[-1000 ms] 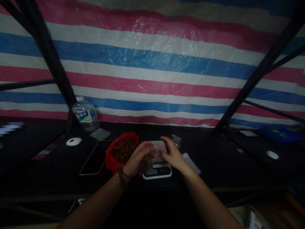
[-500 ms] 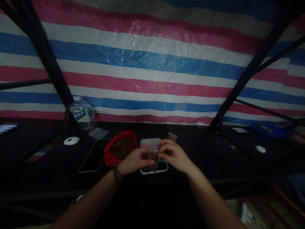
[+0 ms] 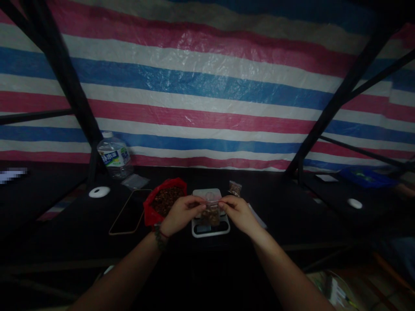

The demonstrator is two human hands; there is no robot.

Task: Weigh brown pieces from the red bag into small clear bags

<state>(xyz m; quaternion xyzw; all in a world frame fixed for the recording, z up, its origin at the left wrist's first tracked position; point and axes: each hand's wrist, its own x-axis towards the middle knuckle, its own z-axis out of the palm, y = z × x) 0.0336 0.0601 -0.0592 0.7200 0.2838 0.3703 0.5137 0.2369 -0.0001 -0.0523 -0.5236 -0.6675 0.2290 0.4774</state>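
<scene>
On the dark desk [image 3: 282, 203], a red bag [image 3: 149, 212] held brown bits [image 3: 167, 199]. Over the scale [image 3: 221, 228], left hand [image 3: 182, 212] and right hand [image 3: 239, 212] each had their grip pinched on a clear, part-filled packet [image 3: 212, 216]; a filled sachet [image 3: 234, 188] lay beyond.

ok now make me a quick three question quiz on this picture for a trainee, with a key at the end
1. Multiple choice. What do the left hand and the right hand hold between them?
a) a bottle
b) a small clear bag with brownish contents
c) a spoon

2. True or false. The red bag sits between the phone and the white scale.

3. Fill the gap. The sheet behind the work area is striped in red, white and ____.

Key: 1 b; 2 true; 3 blue.
</scene>
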